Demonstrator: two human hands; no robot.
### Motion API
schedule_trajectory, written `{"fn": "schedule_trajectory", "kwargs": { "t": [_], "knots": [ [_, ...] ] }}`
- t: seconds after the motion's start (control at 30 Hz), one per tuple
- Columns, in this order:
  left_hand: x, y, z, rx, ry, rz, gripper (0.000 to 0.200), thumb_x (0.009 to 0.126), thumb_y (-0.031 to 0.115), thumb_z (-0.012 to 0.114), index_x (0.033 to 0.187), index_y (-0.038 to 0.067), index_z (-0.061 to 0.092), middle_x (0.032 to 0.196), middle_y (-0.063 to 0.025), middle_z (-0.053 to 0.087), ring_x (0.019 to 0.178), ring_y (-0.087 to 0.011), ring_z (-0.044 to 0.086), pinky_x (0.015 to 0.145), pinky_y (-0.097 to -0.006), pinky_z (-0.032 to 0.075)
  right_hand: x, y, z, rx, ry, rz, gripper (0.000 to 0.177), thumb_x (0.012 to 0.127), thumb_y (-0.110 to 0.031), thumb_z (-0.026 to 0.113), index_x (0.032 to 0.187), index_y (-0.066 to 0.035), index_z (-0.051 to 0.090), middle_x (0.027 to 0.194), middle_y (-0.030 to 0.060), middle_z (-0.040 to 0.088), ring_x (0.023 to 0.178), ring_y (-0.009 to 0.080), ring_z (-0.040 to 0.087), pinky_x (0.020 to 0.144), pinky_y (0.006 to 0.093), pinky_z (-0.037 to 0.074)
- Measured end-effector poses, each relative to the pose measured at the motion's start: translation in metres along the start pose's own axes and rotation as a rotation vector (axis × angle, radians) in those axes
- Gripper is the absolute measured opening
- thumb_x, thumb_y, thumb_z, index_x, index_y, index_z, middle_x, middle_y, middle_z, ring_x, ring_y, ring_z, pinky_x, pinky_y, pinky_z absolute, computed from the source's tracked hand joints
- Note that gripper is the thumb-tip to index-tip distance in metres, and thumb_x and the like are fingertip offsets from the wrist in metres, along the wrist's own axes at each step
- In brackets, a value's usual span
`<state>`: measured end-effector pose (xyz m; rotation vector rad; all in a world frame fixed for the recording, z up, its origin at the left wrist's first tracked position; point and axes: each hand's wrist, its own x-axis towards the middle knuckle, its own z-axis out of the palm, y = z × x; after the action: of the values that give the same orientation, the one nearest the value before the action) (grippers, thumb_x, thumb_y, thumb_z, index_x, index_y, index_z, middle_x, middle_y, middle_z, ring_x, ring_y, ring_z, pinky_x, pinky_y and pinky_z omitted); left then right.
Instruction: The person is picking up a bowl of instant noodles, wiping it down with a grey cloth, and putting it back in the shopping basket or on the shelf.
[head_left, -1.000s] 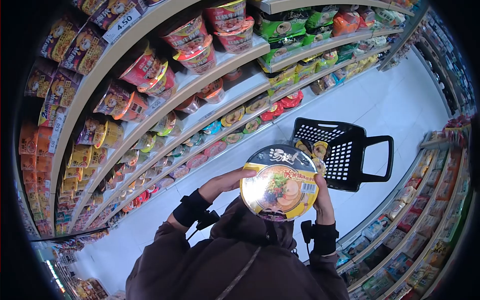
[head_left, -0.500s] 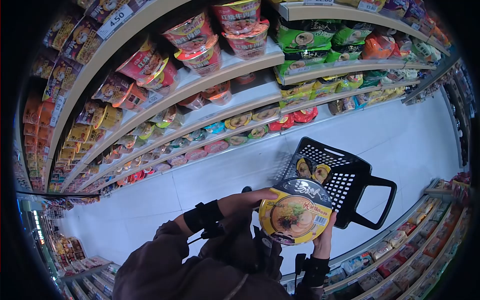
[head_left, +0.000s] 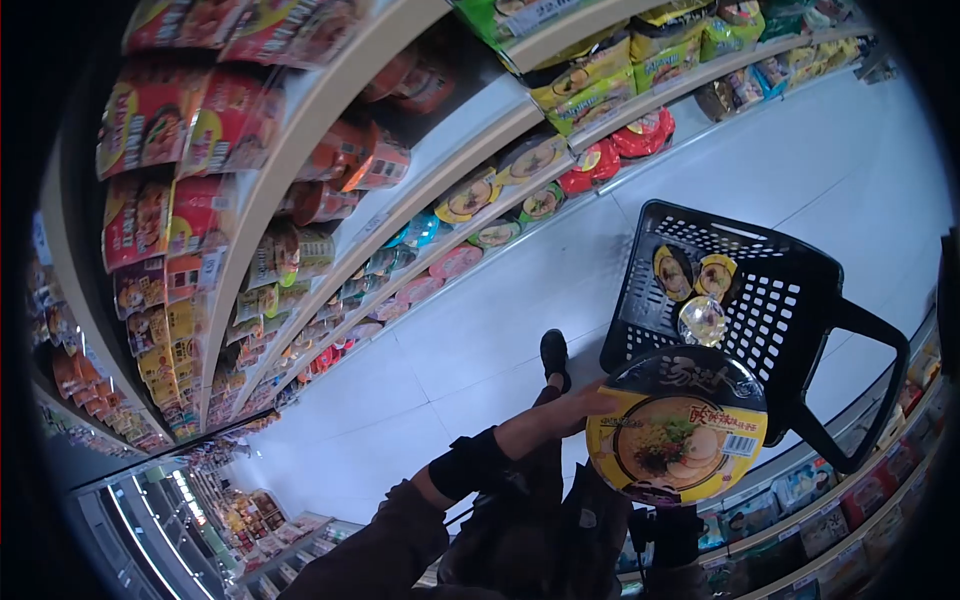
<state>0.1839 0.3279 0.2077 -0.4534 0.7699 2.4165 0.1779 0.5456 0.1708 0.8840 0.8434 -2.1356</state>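
A large round instant noodle bowl [head_left: 690, 440] with a black and yellow lid is held up in front of me, its lid facing my view. My left hand [head_left: 592, 404] is closed on the bowl's left rim. Under the bowl, my right hand is hidden, and only the dark band on my right wrist [head_left: 675, 530] shows. Just beyond the bowl is a black shopping basket [head_left: 622, 290] with a handle. Inside it lie two yellow and black noodle cups [head_left: 716, 276] and a shiny round item [head_left: 702, 321].
Curved shelves packed with noodle bowls and packets [head_left: 235, 125] run along the left and top. Another shelf of packaged goods [head_left: 805, 490] stands at the lower right. My shoe [head_left: 555, 358] rests on the pale floor [head_left: 450, 360] between them.
The view has turned, bringing the basket and bowl further right and the left shelves closer. My right hand, visible on the bowl's right side before, is now hidden behind it.
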Motion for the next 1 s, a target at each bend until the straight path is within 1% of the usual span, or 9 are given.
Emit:
{"fn": "schedule_trajectory", "kwargs": {
  "t": [0.13,0.27,0.47,0.5,0.53,0.6,0.73,0.8,1.0],
  "knots": [
    [0.037,-0.004,-0.031,-0.087,0.016,-0.105,0.079,0.065,0.034,0.062,0.124,0.000,0.021,0.117,-0.0132,0.040,0.106,-0.0195,0.042,0.088,-0.0309,0.037,0.029,0.009,-0.041,-0.117,0.095,-0.082,0.041,0.084,-0.033,0.042,0.111,-0.002,0.041,0.107,0.0108,0.049,0.093,0.0176,0.050,0.079,0.0300,0.041],
    [0.070,-0.004,-0.057,-0.011,-0.001,-0.138,0.080,0.065,0.035,0.062,0.124,0.000,0.022,0.119,-0.0137,0.038,0.106,-0.0200,0.042,0.089,-0.0313,0.036,0.056,0.013,-0.075,-0.279,0.173,-0.205,0.039,0.084,-0.031,0.043,0.111,-0.002,0.041,0.106,0.0106,0.050,0.092,0.0169,0.050,0.079,0.0298,0.041],
    [0.098,-0.019,-0.105,-0.168,0.011,-0.133,0.063,0.073,0.029,0.053,0.122,-0.001,0.029,0.117,-0.0136,0.042,0.107,-0.0197,0.043,0.090,-0.0306,0.033,0.084,0.027,-0.114,-0.516,0.255,-0.387,0.036,0.084,-0.028,0.045,0.110,-0.002,0.042,0.105,0.0102,0.050,0.091,0.0158,0.050,0.079,0.0295,0.040],
    [0.097,-0.014,-0.112,-0.138,0.068,-0.130,0.058,0.074,0.027,0.052,0.120,-0.002,0.032,0.113,-0.0142,0.045,0.103,-0.0204,0.047,0.087,-0.0311,0.037,0.084,0.027,-0.116,-0.544,0.266,-0.417,0.036,0.084,-0.027,0.045,0.110,-0.002,0.042,0.104,0.0102,0.050,0.091,0.0156,0.050,0.079,0.0294,0.040],
    [0.095,-0.011,-0.113,-0.089,0.303,-0.160,0.060,0.068,0.030,0.055,0.115,-0.003,0.039,0.109,-0.0182,0.048,0.097,-0.0263,0.050,0.085,-0.0352,0.040,0.082,0.024,-0.110,-0.542,0.278,-0.447,0.035,0.084,-0.027,0.045,0.110,-0.002,0.042,0.104,0.0101,0.050,0.091,0.0154,0.050,0.079,0.0293,0.040],
    [0.089,-0.009,-0.136,0.006,0.400,-0.130,0.058,0.069,0.033,0.052,0.113,-0.003,0.040,0.109,-0.0180,0.049,0.096,-0.0267,0.051,0.084,-0.0356,0.041,0.085,0.014,-0.092,-0.465,0.317,-0.504,0.026,0.082,-0.012,0.048,0.105,0.000,0.044,0.099,0.0082,0.051,0.086,0.0124,0.049,0.076,0.0270,0.039],
    [0.074,0.000,-0.172,0.124,0.663,-0.024,0.061,0.073,0.041,0.042,0.115,-0.002,0.038,0.110,-0.0176,0.048,0.097,-0.0280,0.050,0.084,-0.0376,0.040,0.084,0.011,-0.112,-0.759,0.373,-0.553,0.029,0.082,-0.015,0.049,0.106,0.002,0.044,0.097,0.0079,0.051,0.086,0.0126,0.048,0.078,0.0253,0.036],
    [0.061,0.010,-0.189,0.094,0.677,0.095,0.055,0.079,0.038,0.038,0.115,-0.004,0.036,0.109,-0.0175,0.048,0.098,-0.0257,0.050,0.085,-0.0350,0.039,0.086,0.014,-0.122,-0.762,0.403,-0.539,0.030,0.082,-0.015,0.050,0.107,0.002,0.044,0.097,0.0080,0.051,0.086,0.0123,0.048,0.079,0.0249,0.036],
    [0.028,0.044,-0.229,0.120,0.809,0.346,0.057,0.078,0.044,0.038,0.117,0.002,0.036,0.115,-0.0127,0.044,0.105,-0.0234,0.044,0.089,-0.0357,0.036,0.092,0.023,-0.128,-0.796,0.396,-0.509,0.026,0.082,-0.012,0.049,0.103,0.003,0.046,0.096,0.0086,0.051,0.086,0.0121,0.047,0.080,0.0244,0.034]
  ]
}}
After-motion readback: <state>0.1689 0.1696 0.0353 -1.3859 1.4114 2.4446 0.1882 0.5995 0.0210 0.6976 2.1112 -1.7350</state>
